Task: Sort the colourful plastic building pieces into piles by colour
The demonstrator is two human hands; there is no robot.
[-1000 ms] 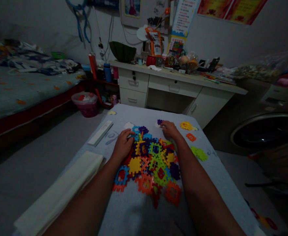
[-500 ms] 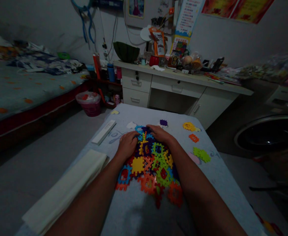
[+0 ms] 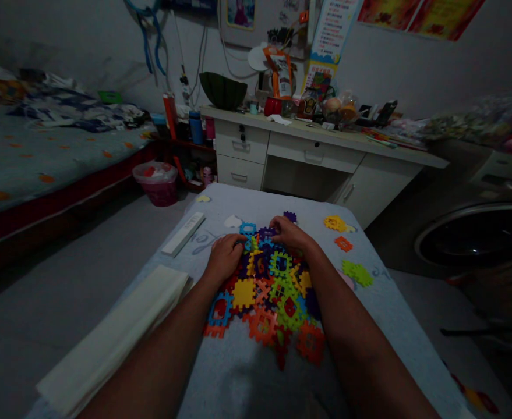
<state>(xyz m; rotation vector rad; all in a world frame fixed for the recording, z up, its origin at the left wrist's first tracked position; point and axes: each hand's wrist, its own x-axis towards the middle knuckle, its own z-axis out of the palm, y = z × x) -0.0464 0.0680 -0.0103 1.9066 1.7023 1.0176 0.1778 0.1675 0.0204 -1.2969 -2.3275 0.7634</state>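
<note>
A heap of colourful plastic interlocking building pieces lies on the cloth-covered table. In it are a flat yellow square [image 3: 244, 294], a green frame [image 3: 281, 264], an orange piece [image 3: 263, 325] and a blue frame [image 3: 221, 309]. My left hand [image 3: 226, 256] is at the heap's far left side, fingers curled together against the pieces; what they hold, if anything, is hidden. My right hand [image 3: 291, 234] is bent over the far right side, fingertips closed at a purple piece [image 3: 267, 233]. Just beyond the left fingertips lies a light-blue frame piece [image 3: 247, 228].
Loose pieces lie on the right: a yellow one [image 3: 335, 223], an orange one [image 3: 343, 244] and a green one [image 3: 357, 273]. A white box [image 3: 183, 234] and a folded pale cloth [image 3: 116, 337] lie left. Beyond stand a desk [image 3: 308, 156] and a washing machine [image 3: 465, 203].
My right hand has shifted slightly right, its fingers now more curled, uncovering the purple piece and more of the light-blue frame. My left hand has stayed nearly in place.
</note>
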